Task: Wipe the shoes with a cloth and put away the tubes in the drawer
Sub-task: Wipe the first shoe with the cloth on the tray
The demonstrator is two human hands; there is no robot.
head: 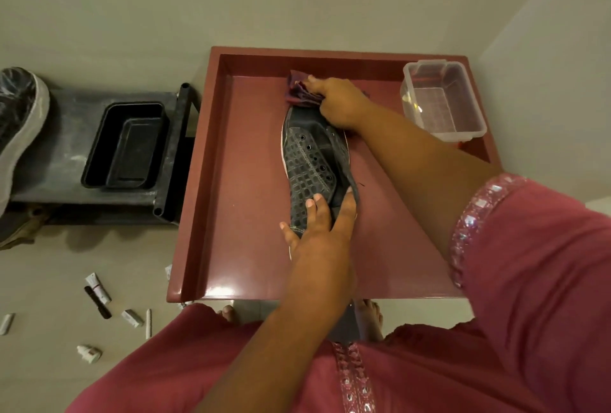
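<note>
The right hand (337, 101) has its grip bunched tight around the maroon cloth (299, 90) at the toe of the dark shoe (310, 161), which lies on the red bench (244, 181), while the left hand (317, 224) lies flat with fingers spread over the heel end. That's a pretty loose hold, so a hard scrub could skid the shoe toward 12 o'clock or spin it toward the clear tub (443, 98) at 2 o'clock. Also, the tubes (99, 293) are scattered on the floor at 8 o'clock near her feet — easy to step on or kick away.

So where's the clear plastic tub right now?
In the head view the clear plastic tub sits in the far right corner of the maroon tray, beyond the right hand.
</note>
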